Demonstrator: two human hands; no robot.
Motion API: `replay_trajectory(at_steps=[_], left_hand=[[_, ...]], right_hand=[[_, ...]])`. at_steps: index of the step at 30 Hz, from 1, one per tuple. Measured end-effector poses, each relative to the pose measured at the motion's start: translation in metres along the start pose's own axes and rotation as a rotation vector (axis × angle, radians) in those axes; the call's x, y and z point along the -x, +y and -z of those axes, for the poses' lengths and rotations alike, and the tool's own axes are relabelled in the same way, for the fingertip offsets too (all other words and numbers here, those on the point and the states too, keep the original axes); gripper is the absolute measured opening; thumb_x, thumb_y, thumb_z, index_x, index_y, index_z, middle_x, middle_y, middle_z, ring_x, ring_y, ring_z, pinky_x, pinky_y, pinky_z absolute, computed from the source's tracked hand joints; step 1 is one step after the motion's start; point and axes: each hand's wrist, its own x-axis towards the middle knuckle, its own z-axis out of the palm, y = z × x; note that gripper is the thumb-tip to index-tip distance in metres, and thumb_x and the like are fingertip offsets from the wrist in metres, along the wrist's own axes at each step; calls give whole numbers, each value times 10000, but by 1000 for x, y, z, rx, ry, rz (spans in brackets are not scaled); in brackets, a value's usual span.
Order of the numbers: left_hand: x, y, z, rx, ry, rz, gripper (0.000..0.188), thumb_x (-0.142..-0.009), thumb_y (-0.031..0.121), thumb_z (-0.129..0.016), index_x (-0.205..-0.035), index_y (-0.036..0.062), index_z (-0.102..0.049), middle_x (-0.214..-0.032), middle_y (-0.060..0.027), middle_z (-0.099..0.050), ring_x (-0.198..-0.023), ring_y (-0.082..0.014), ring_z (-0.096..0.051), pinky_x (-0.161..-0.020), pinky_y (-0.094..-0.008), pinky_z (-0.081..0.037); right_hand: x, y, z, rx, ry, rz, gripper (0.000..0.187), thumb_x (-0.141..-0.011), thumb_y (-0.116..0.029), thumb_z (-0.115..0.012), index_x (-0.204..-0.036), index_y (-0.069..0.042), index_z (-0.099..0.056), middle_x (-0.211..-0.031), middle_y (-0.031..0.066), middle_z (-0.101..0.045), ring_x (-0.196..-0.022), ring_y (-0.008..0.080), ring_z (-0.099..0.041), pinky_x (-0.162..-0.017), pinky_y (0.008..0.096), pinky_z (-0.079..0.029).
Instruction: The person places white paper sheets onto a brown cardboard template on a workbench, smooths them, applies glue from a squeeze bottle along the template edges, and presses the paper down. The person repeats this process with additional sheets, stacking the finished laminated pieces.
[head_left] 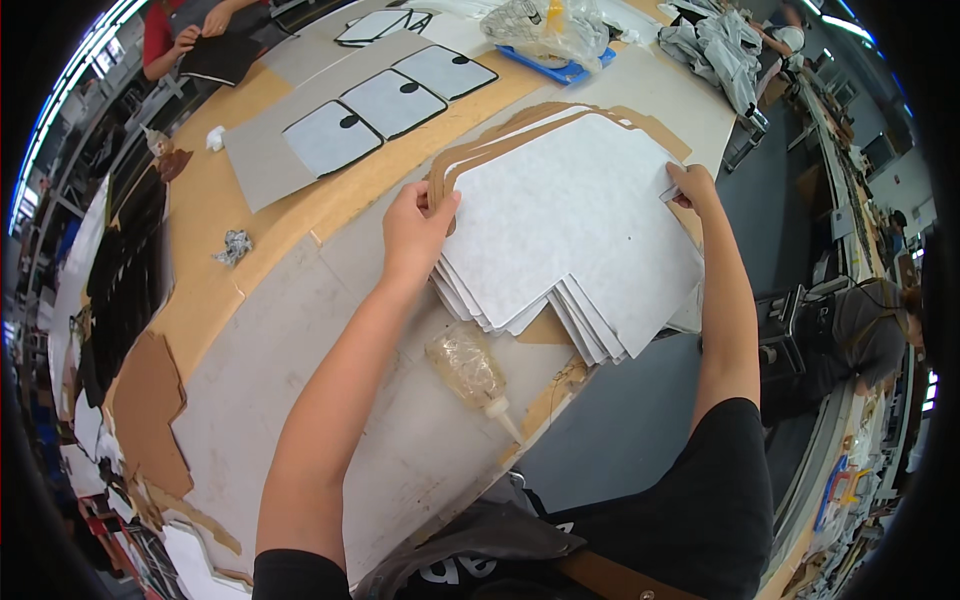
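Note:
A fanned stack of white cut panels [570,210] with brown edges, notched at the near side, lies at the table's front edge. My left hand [418,228] pinches the stack's left edge, its thumb on top. At the upper right corner of the top sheet, my right hand [694,188] is closed with thumb and fingers on the edge. How many layers either hand grips is hidden. Just below the stack, a clear squeeze bottle [467,366] with a pale nozzle lies on its side, holding a yellowish residue.
Beyond the stack, three white panels with black edging [395,103] lie on grey board. A blue tray [560,70] holds a plastic bag. Crumpled foil [234,247] and a brown cut sheet [150,415] lie at left. Co-workers' hands [205,30] hold black material at the far left.

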Motion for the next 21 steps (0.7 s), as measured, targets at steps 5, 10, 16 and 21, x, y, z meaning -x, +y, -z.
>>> replay_trajectory(at_steps=[5,10,16,21], left_hand=[[-6,-12,0,-214,3,-60,486,-800,218,-777,-1193,-10,-605,-1157,-215,-642,-1125,-345,-601,-976,-413,-480],[-13,-20,7,-127,-62,-65,392,-795,69,-770,-1147,-3,-612,-1002,-128,-681,-889,-208,-654,-797,-324,-522],[-4,-31,-8,-162,49,-205,353,-817,83,-766,-1126,1,-615,-933,-106,-667,-797,-167,-649,-727,-299,-533],[22,-23,31,-105,34,-139,376,-835,147,-753,-1161,39,-602,-1054,-165,-613,-1020,-278,-604,-896,-383,-492]], right_hand=[[15,-5,11,-219,2,75,306,-813,-177,-761,-1017,31,-666,-805,58,-650,-647,166,-642,-592,292,-542],[23,-25,28,-393,114,385,405,-784,-53,-754,-1171,25,-663,-848,45,-658,-720,127,-630,-627,272,-506],[-32,4,-2,-450,177,420,427,-818,-105,-755,-1217,9,-654,-845,57,-666,-679,115,-597,-608,264,-475],[-41,-29,-52,-85,299,321,394,-812,-129,-706,-1176,22,-685,-962,165,-739,-781,202,-706,-690,300,-552]])
